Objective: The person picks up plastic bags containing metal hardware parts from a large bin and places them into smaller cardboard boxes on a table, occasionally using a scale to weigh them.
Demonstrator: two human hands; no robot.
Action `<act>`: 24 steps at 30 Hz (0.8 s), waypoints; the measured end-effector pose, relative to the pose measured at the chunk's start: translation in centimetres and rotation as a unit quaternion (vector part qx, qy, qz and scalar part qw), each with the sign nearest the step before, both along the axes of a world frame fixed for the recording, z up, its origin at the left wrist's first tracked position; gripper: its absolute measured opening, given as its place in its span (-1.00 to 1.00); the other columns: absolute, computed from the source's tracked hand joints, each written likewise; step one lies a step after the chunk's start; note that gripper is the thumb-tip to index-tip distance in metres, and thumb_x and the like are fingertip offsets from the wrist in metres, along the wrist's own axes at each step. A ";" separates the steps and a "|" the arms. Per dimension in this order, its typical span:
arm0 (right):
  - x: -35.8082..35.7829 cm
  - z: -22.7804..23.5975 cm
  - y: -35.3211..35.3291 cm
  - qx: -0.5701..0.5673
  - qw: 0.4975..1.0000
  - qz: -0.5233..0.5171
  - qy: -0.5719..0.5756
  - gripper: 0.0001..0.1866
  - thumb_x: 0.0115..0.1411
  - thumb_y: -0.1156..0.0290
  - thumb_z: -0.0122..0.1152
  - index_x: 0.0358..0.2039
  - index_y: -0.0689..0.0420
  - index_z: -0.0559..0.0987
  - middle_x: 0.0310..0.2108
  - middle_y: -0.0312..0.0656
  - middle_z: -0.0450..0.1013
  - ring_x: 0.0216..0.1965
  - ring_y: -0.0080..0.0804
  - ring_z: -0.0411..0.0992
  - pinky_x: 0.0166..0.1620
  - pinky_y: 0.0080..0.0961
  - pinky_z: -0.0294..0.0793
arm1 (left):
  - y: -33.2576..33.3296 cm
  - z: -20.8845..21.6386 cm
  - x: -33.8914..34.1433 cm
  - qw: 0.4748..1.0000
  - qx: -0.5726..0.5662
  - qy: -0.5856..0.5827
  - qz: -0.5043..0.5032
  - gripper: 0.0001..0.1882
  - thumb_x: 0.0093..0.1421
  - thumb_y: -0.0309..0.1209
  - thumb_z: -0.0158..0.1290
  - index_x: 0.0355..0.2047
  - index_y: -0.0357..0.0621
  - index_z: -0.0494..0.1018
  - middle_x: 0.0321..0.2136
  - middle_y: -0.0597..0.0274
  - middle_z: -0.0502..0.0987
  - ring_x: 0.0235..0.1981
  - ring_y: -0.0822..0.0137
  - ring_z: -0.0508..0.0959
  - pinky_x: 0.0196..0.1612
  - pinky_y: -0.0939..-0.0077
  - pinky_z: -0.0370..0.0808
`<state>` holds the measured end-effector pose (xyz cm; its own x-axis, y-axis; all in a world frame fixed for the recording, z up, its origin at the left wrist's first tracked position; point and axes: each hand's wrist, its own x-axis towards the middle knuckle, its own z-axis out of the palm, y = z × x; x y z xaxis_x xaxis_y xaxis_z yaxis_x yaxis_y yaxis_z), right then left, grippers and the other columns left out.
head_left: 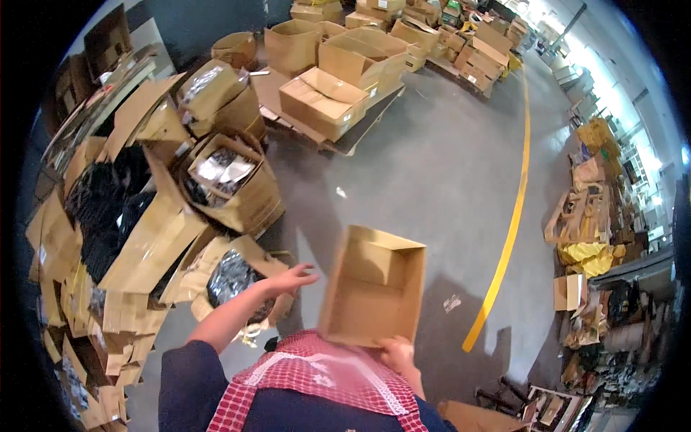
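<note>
An open cardboard box point(371, 306) with nothing visible inside is held up in front of my red checked apron. My right hand point(398, 355) grips its near right corner, the fingers partly hidden by the box wall. To the left of the box, my left hand point(291, 279) reaches out in the air with its fingers stretched and holds nothing. Below and beyond that hand stands an open carton point(270, 266) with a grey and black plastic bag point(234, 279) in it.
Cartons with plastic-wrapped contents point(245, 194) and black bags point(108, 209) crowd the left. Larger boxes point(327, 101) stand ahead on flattened cardboard. A yellow line point(515, 209) runs along the grey floor. Wooden pallets point(579, 216) and piled goods line the right side.
</note>
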<state>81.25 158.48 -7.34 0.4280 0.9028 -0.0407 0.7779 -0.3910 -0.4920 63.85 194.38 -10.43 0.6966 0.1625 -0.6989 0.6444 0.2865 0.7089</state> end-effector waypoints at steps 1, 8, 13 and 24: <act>2.1 -0.8 2.5 -0.002 1.000 -0.003 0.000 -0.75 -0.13 0.38 0.24 -0.36 -0.09 0.66 -0.52 -0.12 0.50 -0.39 -0.07 0.49 -0.30 -0.20 0.48 | 1.2 1.3 5.1 0.994 -0.083 -0.034 -0.055 -0.05 0.15 0.20 0.04 0.36 0.05 -0.13 0.26 0.17 0.12 0.28 0.22 0.12 0.04 0.00 0.42; 25.6 2.2 24.0 -0.010 0.984 0.176 -0.026 -0.69 -0.19 0.48 0.19 -0.35 -0.10 0.65 -0.46 -0.17 0.50 -0.32 -0.12 0.48 -0.28 -0.21 0.46 | 11.1 0.7 23.4 0.972 0.002 -0.085 0.220 -0.07 -0.11 -0.32 0.19 0.27 0.03 -0.01 0.03 0.11 0.33 0.07 0.11 0.35 -0.09 0.05 0.45; 37.9 5.1 41.8 0.008 0.948 0.318 -0.010 -0.61 -0.14 0.53 0.17 -0.21 0.00 0.60 -0.22 -0.16 0.50 -0.12 -0.14 0.44 -0.09 -0.21 0.44 | 23.0 2.3 29.0 0.874 0.047 -0.196 0.443 -0.07 -0.24 -0.57 0.13 0.24 -0.24 0.07 -0.03 0.02 0.38 -0.07 0.19 0.45 -0.04 0.41 0.47; 57.3 -16.3 89.4 0.031 0.975 0.210 0.065 -0.68 0.08 0.47 0.15 -0.10 0.11 0.54 0.03 -0.08 0.41 0.06 -0.06 0.36 0.12 -0.26 0.34 | 55.9 -12.9 35.1 0.649 0.149 -0.114 0.737 -0.09 -0.16 -0.57 -0.03 0.31 -0.14 0.01 0.04 0.09 0.34 -0.06 0.19 0.44 -0.04 0.39 0.46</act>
